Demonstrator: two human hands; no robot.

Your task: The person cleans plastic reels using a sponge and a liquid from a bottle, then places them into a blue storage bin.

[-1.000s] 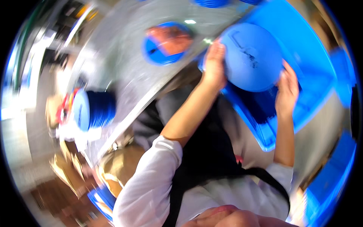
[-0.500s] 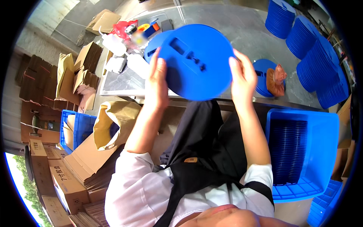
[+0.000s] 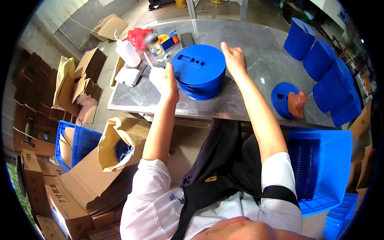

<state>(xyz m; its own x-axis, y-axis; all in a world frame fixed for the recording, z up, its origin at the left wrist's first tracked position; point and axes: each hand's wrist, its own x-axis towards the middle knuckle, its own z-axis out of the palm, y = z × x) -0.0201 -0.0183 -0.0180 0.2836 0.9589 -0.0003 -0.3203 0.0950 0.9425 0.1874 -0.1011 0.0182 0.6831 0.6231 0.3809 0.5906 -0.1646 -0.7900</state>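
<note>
Two hands bracket your stack of blue discs [image 3: 199, 72] near the bench's [image 3: 256, 48] front edge: your left hand [image 3: 170, 83] lies flat against its left side, your right hand [image 3: 234, 60] grips the top disc's right rim. Beyond, toward the far-left corner, stand a white squeeze bottle [image 3: 127, 52] and tape roll [image 3: 171, 39].
</note>
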